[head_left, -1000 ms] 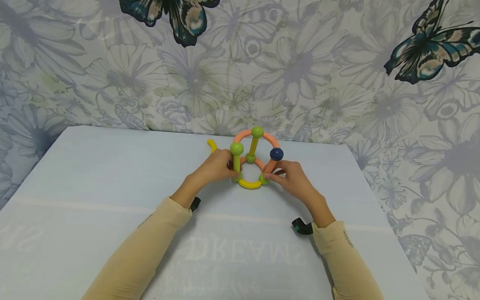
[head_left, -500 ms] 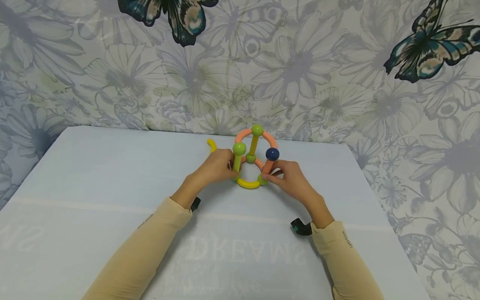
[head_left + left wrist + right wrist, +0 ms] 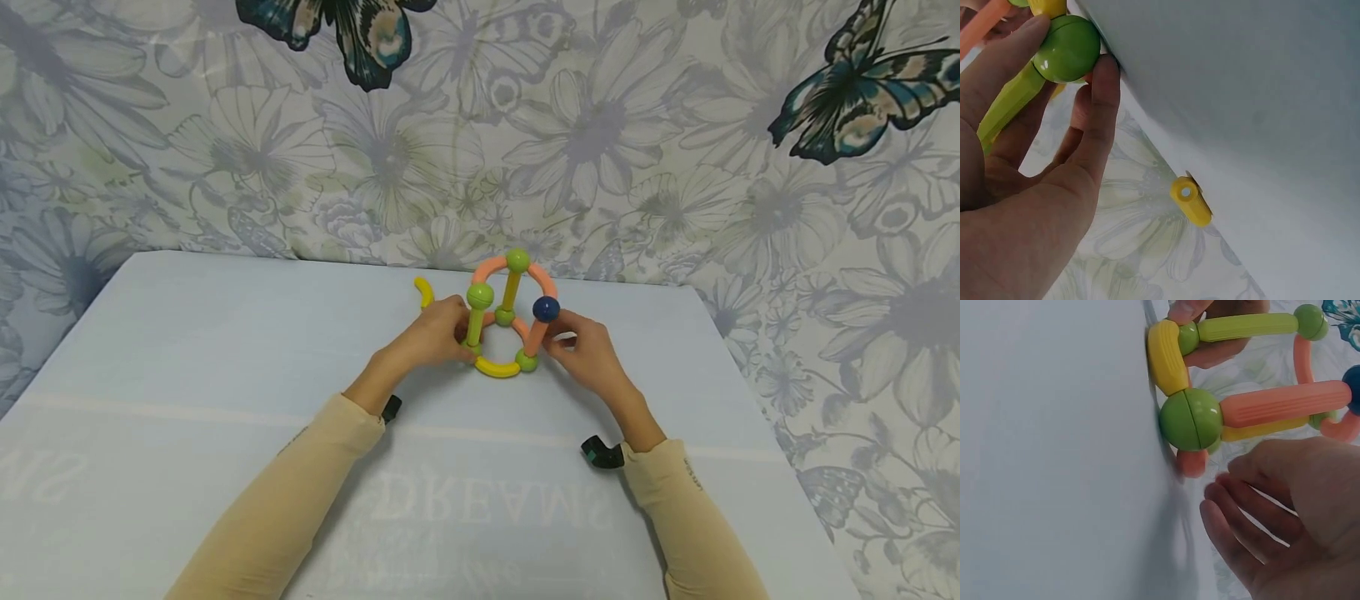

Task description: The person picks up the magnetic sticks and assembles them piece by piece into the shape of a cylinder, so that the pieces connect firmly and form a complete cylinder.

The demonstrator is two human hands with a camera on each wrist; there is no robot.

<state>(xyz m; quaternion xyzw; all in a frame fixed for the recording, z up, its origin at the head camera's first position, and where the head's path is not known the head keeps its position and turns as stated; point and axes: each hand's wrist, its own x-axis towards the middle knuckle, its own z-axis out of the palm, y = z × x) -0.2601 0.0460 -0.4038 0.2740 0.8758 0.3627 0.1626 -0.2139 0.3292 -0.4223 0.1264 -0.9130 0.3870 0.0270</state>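
Observation:
A frame of magnetic rods and balls (image 3: 498, 367) stands at the back middle of the table. It has a ring of curved rods at the bottom, uprights, and orange curved rods at the top back. My left hand (image 3: 435, 335) pinches the green ball (image 3: 1067, 49) at its lower left corner, thumb on one side and fingertips on the other. Beside the orange upright rod (image 3: 1285, 403), topped by a dark blue ball (image 3: 546, 309), is my right hand (image 3: 587, 350). In the right wrist view its fingers are loosely bent, hold nothing and sit apart from the lower green ball (image 3: 1191, 419).
A loose yellow curved rod (image 3: 424, 292) lies behind my left hand near the back edge of the white table (image 3: 225, 350). The wall (image 3: 600, 167) with flower print and butterflies rises right behind that edge.
My right hand has let go of the lower right corner of the frame and drawn slightly right. The blue-ball upright shifted a little left earlier. My left hand stays at its corner.

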